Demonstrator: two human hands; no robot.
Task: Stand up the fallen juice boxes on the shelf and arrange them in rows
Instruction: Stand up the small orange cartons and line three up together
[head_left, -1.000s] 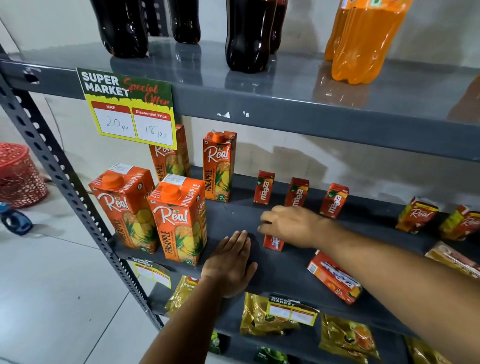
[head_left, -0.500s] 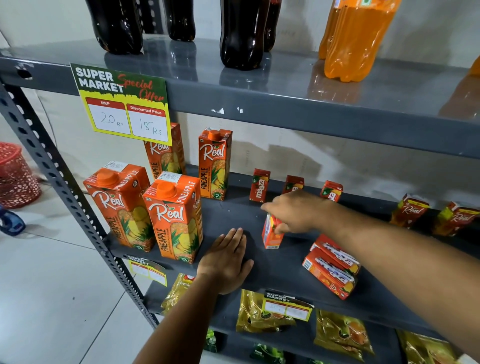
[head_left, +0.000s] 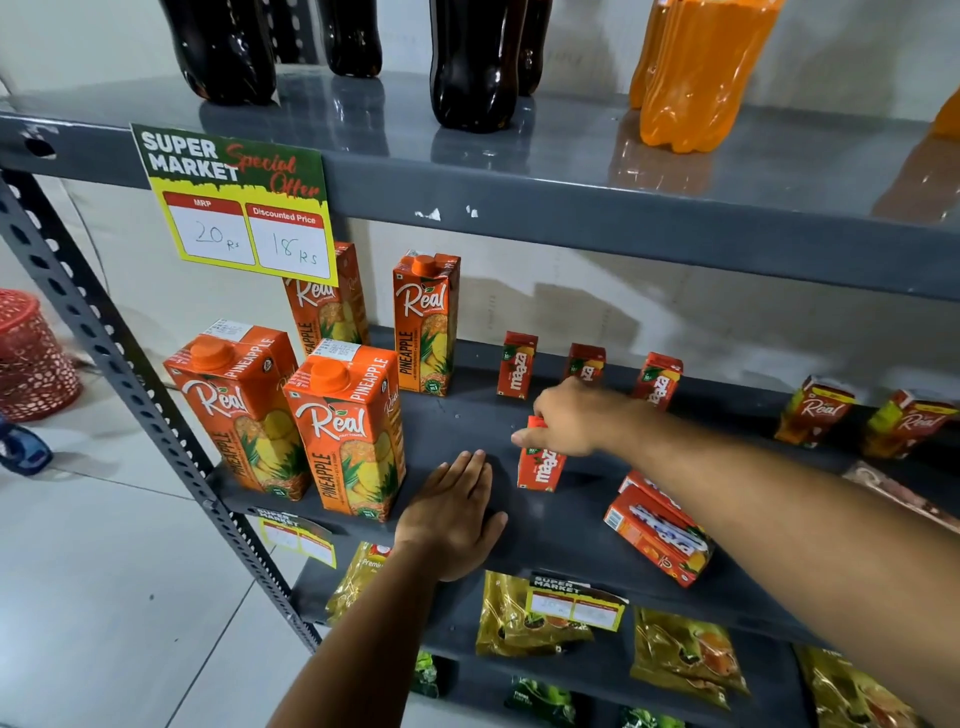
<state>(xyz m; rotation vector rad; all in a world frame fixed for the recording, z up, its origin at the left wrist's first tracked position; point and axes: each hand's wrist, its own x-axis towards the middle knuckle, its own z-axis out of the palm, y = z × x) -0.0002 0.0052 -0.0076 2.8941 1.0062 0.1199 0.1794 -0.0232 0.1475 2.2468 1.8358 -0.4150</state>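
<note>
Task partly done. Four big pineapple cartons (head_left: 345, 431) stand upright in two rows at the left end of the middle shelf (head_left: 467, 426). Three small mango boxes (head_left: 517, 366) stand in a line along the back edge.

Right hand (head_left: 569, 418) pinches the top of a fourth small box (head_left: 540, 462), which stands nearly upright mid-shelf, in front of that back line and apart from it. Looks like it is starting a second row.

Left hand (head_left: 452, 519) lies flat, fingers together, palm down on the shelf near the front edge, just right of the front carton; holds nothing.

Still left: two fallen boxes (head_left: 657, 532) lying stacked near the front edge, right of the held box. Two small boxes (head_left: 818, 410) at the right end lean, not straight.
</note>
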